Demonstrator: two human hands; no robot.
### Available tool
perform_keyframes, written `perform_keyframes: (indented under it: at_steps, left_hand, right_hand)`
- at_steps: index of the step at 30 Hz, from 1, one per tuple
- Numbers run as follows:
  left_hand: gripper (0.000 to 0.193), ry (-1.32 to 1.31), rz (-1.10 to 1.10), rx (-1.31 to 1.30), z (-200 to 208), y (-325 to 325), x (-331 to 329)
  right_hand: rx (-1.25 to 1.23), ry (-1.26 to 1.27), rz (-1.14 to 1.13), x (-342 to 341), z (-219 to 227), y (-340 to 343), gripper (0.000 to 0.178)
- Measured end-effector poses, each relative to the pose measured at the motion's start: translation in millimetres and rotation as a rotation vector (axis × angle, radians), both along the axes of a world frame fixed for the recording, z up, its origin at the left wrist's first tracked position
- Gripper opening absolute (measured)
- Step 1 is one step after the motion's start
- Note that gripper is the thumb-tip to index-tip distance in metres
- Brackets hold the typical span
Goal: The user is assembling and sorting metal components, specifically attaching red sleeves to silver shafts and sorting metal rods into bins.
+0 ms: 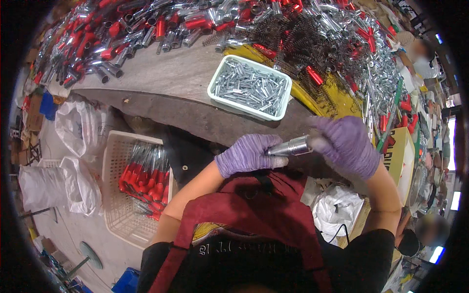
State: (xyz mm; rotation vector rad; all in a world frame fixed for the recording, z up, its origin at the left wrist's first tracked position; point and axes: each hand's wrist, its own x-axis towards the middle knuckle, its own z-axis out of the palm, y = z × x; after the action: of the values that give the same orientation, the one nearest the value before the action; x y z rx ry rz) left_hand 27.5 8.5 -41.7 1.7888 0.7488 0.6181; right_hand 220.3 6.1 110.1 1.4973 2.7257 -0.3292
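My left hand (pixel 246 156), in a purple knit glove, is wrapped round a shiny metal tube (pixel 294 146) that lies nearly level in front of my apron. A ribbed band shows toward the tube's right end. My right hand (pixel 349 146), gloved alike, is at that end with its fingers bent, and motion blurs them. Whether those fingers grip the tube cannot be made out. Just beyond my hands stands a pale green tray (pixel 244 110) full of small silvery metal pins (pixel 251 88).
Metal tubes and red parts (pixel 195 23) are heaped along the bench's far side. Dark springs (pixel 293 36) lie on yellow sheeting (pixel 337 90). At left, a white basket (pixel 111 195) holds red-and-silver pieces (pixel 146 178). White sacks (pixel 80 180) stand beyond it; people work at far right.
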Motion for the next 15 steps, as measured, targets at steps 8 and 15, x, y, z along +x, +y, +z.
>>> perform_keyframes:
  at_steps: [8, 15]
  left_hand:
    - [0.035, 0.003, -0.013, 0.061, -4, -2, -2]
    - [0.045, -0.018, 0.036, 0.242, -11, -4, 1]
  right_hand:
    - [0.178, 0.305, 0.369, 4, -32, 9, 0.042]
    - [-0.106, -0.181, 0.089, -2, -29, 5, 0.046]
